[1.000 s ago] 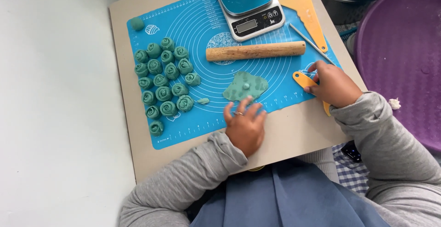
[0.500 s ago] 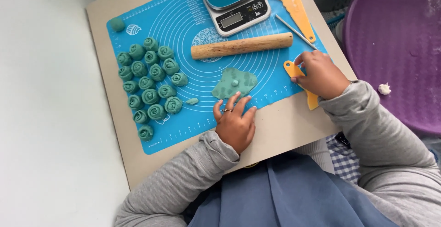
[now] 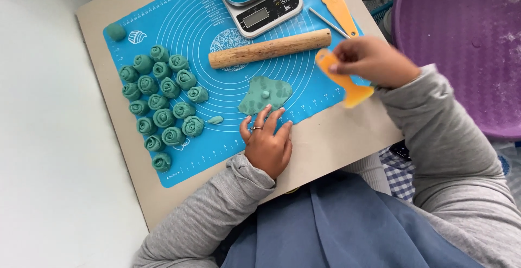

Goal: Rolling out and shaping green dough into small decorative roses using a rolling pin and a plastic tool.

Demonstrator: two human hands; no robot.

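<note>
Her right hand (image 3: 374, 59) has lifted the orange scraper (image 3: 343, 81) off the blue mat (image 3: 228, 138); her left hand (image 3: 267, 140) rests open, fingertips touching the flattened green dough (image 3: 266, 94) mid-mat.

At frame centre the left hand (image 3: 266, 146) rests on a blue mat (image 3: 217, 138), fingertips touching a flattened green dough piece (image 3: 266, 94). At right, the right hand (image 3: 374, 61) grips an orange scraper (image 3: 347, 86). Green dough roses (image 3: 160, 102) cluster at left; a wooden rolling pin (image 3: 269, 48) lies above.
</note>
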